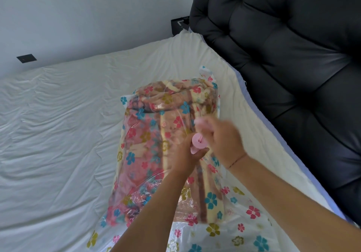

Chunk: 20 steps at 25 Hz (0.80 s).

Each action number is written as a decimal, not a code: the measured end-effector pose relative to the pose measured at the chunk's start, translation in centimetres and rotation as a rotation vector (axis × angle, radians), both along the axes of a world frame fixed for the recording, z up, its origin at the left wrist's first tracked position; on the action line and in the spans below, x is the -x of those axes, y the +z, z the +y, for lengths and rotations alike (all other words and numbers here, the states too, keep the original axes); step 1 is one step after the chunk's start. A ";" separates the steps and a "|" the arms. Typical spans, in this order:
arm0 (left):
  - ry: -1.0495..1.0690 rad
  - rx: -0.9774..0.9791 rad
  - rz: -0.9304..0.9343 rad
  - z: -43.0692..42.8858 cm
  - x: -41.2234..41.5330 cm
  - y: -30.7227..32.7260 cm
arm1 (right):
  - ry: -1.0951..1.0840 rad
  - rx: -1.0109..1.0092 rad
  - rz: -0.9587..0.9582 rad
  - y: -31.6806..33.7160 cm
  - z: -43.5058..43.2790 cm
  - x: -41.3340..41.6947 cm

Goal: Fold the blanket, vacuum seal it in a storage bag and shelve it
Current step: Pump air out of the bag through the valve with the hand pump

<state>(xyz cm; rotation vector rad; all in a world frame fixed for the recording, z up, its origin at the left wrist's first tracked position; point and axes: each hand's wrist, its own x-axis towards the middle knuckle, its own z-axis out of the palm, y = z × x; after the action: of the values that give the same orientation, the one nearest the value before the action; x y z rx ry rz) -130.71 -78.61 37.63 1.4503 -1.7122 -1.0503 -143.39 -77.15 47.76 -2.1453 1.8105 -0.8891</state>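
A clear storage bag (242,212) printed with coloured flowers lies on the bed, and the folded pink, cream and brown blanket (156,134) fills it. A pink hand pump (198,144) stands upright on top of the bag. My left hand (187,158) grips the pump's barrel just under its round top. My right hand (220,134) is blurred above it, and its fingers curl round the pump's pink handle (201,123).
The bag rests on a bed with a wrinkled white sheet (58,134). A black tufted headboard (293,66) runs along the right side. A grey wall with a dark switch plate (26,58) stands behind, and a dark nightstand corner (179,24) shows beside the headboard.
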 end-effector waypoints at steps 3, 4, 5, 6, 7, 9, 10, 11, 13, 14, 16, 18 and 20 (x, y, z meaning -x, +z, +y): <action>0.007 0.029 0.008 0.4 0.3 0.4 | 0.042 -0.271 0.086 -1.0 0.2 0.2; 0.010 0.027 0.028 0.1 0.2 0.4 | 0.031 -0.122 -0.020 0.5 -0.5 0.7; 0.001 0.013 0.038 -0.2 0.1 0.3 | 0.009 0.096 -0.123 2.5 -0.9 1.0; -0.011 0.005 0.041 -0.4 0.0 0.3 | -0.026 0.281 -0.175 3.7 -1.2 1.3; -0.016 0.002 0.028 -0.4 0.0 0.2 | -0.020 0.392 -0.206 4.2 -1.4 1.7; -0.008 -0.002 0.010 0.0 0.0 0.1 | -0.033 0.268 -0.116 1.5 -0.5 1.1; -0.005 0.003 0.009 0.2 0.1 0.1 | -0.002 0.038 -0.004 -0.6 0.2 0.2; -0.006 0.015 0.008 0.3 0.1 0.0 | 0.017 -0.190 0.083 -2.0 0.6 -0.4; 0.000 0.021 0.024 0.3 0.1 0.1 | 0.044 -0.189 0.052 -1.4 0.2 0.0; 0.005 0.020 0.033 0.1 0.0 0.2 | 0.028 -0.020 -0.030 0.5 -0.4 0.3; -0.013 0.015 0.041 -0.3 -0.2 0.2 | -0.033 0.321 -0.152 3.3 -0.9 0.9; -0.019 0.004 0.028 -0.1 -0.2 0.2 | -0.064 0.314 -0.170 3.1 -0.4 0.8; -0.025 0.010 0.000 0.3 0.1 0.1 | -0.048 -0.077 0.007 -0.7 1.0 -0.6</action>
<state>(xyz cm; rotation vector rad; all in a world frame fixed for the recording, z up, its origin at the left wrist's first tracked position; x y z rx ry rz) -130.82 -78.28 37.74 1.4265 -1.7374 -1.0527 -142.76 -76.12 47.06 -2.0696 1.8752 -0.8086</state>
